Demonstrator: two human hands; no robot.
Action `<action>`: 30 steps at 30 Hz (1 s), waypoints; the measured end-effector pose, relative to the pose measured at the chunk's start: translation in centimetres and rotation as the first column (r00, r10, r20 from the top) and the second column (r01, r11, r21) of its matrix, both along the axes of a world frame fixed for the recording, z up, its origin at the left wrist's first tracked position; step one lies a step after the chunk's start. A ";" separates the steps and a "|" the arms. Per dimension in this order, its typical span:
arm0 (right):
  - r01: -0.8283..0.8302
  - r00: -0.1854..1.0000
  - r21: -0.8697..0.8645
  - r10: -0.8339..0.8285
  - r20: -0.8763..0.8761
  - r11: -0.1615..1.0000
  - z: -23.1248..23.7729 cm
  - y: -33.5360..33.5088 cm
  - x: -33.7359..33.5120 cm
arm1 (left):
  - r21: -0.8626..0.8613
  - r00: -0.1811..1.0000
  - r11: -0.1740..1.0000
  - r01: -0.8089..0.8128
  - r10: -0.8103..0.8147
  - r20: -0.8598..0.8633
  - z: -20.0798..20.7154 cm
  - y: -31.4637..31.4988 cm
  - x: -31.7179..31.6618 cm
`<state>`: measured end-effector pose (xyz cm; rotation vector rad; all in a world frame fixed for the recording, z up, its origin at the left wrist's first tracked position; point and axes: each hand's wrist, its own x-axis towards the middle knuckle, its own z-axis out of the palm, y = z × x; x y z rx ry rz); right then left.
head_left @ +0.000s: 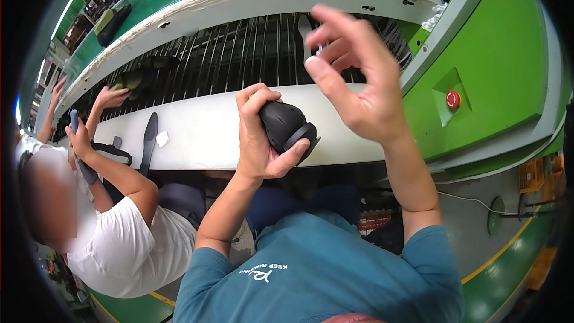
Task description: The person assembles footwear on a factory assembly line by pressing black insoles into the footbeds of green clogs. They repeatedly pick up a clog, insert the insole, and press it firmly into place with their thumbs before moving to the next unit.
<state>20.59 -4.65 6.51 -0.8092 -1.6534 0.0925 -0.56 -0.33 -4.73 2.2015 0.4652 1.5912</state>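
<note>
My left hand (254,134) is wrapped round a black shoe (281,122), held above the white work ledge in front of me. The shoe is seen nearly end-on, with a rounded upper and a sole edge turned toward my thumb. My right hand (365,81) is raised to the right of it, fingers apart and slightly blurred, with nothing visible in its grasp. Behind the right fingers, a dark flat elongated piece (304,33) lies on the rollers, partly covered by the hand.
Beyond the white ledge (203,116) runs a roller conveyor (239,54) carrying an olive-and-dark shoe (140,78). A black sole (149,140) and white scrap (162,139) lie left. A green machine (496,42) with a red button (453,100) stands right. A white-shirted co-worker (131,251) sits left.
</note>
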 end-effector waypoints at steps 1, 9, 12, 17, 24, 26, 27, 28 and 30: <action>-0.007 0.997 0.122 0.016 -0.069 0.993 1.1 -0.1 -0.4 | -0.006 1.000 1.000 -0.002 0.002 0.002 -0.2 0.2 -0.1; 0.000 0.989 0.199 0.029 -0.145 0.980 4.6 6.4 1.9 | -0.183 0.987 0.983 0.028 0.002 0.162 -1.1 1.1 -0.8; -0.099 0.994 -0.056 0.095 -0.062 0.994 0.9 2.6 -0.1 | -0.279 0.975 0.959 0.048 0.016 0.224 -1.7 1.4 -1.3; -0.354 0.928 -0.290 0.297 -0.224 0.889 -6.8 1.3 -2.4 | -0.366 0.958 0.926 0.095 0.014 0.285 -1.7 1.3 -1.6; -0.346 0.923 -0.230 0.286 -0.256 0.910 -8.4 1.0 -3.7 | -0.309 0.944 0.942 0.129 -0.021 0.331 -1.8 0.8 -1.5; -0.341 0.927 -0.211 0.291 -0.236 0.916 -8.4 0.7 -3.5 | -0.251 0.951 0.963 0.099 -0.017 0.309 -2.1 0.9 -1.4; -0.344 0.928 -0.215 0.296 -0.225 0.914 -8.2 0.3 -3.2 | -0.219 0.955 0.972 0.087 -0.019 0.297 -2.3 1.0 -1.4; -0.346 0.929 -0.220 0.301 -0.214 0.912 -8.1 0.1 -3.0 | -0.191 0.958 0.978 0.083 -0.026 0.284 -2.5 1.1 -1.5; -0.371 0.921 -0.241 0.323 -0.216 0.897 -7.8 -0.1 -2.5 | -0.171 0.962 0.982 0.085 -0.036 0.269 -2.3 1.1 -1.3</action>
